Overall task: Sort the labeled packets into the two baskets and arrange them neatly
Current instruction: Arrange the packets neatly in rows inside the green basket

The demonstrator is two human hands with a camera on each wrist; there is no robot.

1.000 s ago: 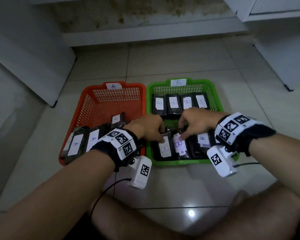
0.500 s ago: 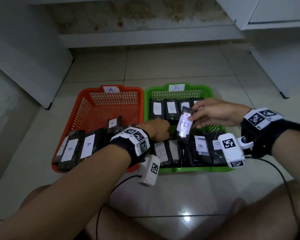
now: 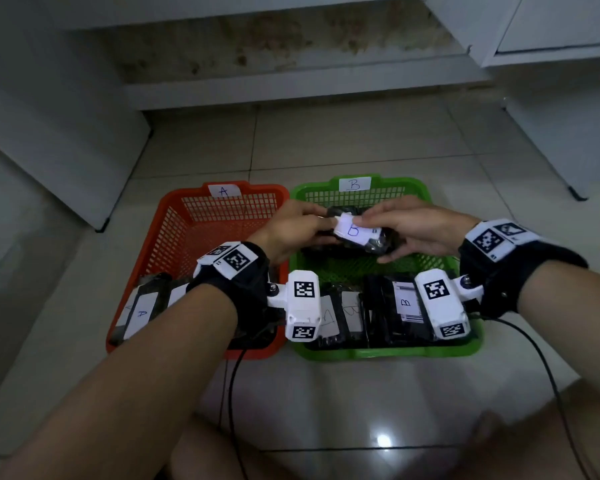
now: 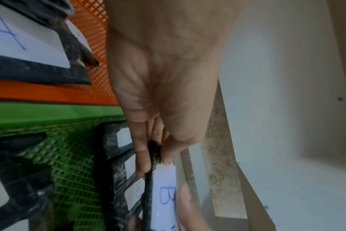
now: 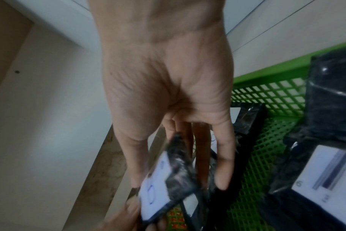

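Observation:
A black packet with a white "B" label (image 3: pixel 355 232) hangs above the far half of the green basket (image 3: pixel 388 351), held from both ends. My left hand (image 3: pixel 302 226) pinches its left end between thumb and fingers (image 4: pixel 142 162). My right hand (image 3: pixel 406 230) grips its right end, thumb on top and fingers underneath (image 5: pixel 221 170). The orange basket (image 3: pixel 194 251), tagged "A", holds "A" packets (image 3: pixel 141 313) at its near end. More "B" packets (image 3: pixel 407 303) lie in a row at the green basket's near end, and others (image 4: pixel 132 192) lie under the held one.
The baskets stand side by side on a pale tiled floor (image 3: pixel 326 140). White cabinets (image 3: pixel 568 98) rise at the right and a white panel (image 3: pixel 49 133) at the left. Black cables (image 3: pixel 548 375) trail from the wrist cameras. My legs (image 3: pixel 499 445) sit just in front.
My right hand lifted a "B" packet from the near row and carried it to the basket's far half. My left hand left the near row and now pinches the packet's other end.

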